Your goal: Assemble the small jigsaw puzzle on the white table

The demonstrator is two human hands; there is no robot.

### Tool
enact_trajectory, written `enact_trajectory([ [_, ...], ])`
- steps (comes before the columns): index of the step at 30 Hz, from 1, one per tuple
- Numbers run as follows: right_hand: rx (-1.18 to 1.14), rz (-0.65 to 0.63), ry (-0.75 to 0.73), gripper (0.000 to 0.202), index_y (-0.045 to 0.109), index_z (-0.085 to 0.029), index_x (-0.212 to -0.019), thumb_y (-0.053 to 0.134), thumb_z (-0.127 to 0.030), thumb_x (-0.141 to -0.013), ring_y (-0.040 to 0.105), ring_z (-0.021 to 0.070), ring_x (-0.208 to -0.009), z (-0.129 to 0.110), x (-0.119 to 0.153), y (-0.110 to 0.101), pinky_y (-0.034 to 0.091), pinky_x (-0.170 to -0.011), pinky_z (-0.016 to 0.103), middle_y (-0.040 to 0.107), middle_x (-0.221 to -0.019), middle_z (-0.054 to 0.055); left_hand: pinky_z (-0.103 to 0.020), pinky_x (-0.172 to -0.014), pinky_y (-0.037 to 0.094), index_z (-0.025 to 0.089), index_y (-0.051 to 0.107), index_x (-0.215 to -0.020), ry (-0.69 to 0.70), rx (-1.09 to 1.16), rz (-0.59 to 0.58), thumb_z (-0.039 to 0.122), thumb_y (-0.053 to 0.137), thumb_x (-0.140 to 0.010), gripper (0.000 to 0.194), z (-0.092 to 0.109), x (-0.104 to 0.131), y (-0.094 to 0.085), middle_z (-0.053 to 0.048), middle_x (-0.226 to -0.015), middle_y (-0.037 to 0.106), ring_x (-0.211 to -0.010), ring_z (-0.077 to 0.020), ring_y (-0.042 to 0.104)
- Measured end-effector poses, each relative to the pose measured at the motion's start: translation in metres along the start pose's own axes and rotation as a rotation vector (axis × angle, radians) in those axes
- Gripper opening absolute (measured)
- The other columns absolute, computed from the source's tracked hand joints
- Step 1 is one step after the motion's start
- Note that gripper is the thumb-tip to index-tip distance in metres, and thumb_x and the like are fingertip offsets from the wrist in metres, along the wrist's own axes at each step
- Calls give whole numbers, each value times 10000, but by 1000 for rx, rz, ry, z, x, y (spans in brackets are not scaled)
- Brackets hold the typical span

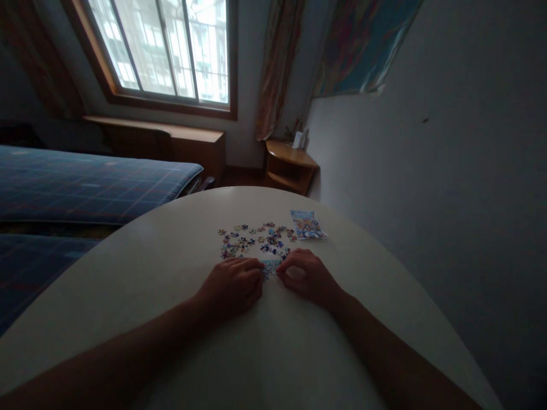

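Observation:
A small joined patch of light-blue jigsaw puzzle [270, 267] lies flat on the white table between my hands. My left hand [235, 285] rests at its left edge, fingers curled and fingertips against the patch. At the right edge, thumb and forefinger of my right hand [310, 276] are pinched together on a jigsaw piece, which the fingers mostly hide. Just beyond both hands, loose jigsaw pieces [243, 242] are spread in a dark, many-coloured scatter. A colourful picture sheet [306, 225] lies to the right of the scatter.
The round white table [141, 273] curves away toward a bed with a blue plaid cover [85, 179] on the left. A bare wall [405, 171] runs along the right side. Behind stand a wooden corner shelf [288, 152] and a desk [192, 132] under a bright window.

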State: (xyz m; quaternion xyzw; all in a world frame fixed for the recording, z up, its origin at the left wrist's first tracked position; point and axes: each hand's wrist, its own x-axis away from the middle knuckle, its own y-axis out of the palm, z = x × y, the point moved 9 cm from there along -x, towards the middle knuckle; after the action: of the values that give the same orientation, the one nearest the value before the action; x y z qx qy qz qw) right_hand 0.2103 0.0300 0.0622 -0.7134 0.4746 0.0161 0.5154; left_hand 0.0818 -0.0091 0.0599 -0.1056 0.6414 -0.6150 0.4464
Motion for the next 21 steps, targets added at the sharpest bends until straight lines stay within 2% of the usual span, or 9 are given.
enact_trajectory([
  [4,32,-21,-71,97,697,-235,-800,733,-153,-763,648,175,-780,-5,1,3,446,-809,337,739,-788,-1,-435,-777,621,167,696,-811,-7,-19,7,149,511,-876,197,1,-1,-2,-69,-1043,759,-806,-226,740],
  [21,8,-72,-91,67,724,-251,-867,737,-202,-824,638,165,-833,-3,2,9,453,-843,335,740,-847,4,-388,-743,636,168,698,-847,-10,4,-23,162,503,-885,199,1,0,3,-71,-1098,749,-871,-219,741],
])
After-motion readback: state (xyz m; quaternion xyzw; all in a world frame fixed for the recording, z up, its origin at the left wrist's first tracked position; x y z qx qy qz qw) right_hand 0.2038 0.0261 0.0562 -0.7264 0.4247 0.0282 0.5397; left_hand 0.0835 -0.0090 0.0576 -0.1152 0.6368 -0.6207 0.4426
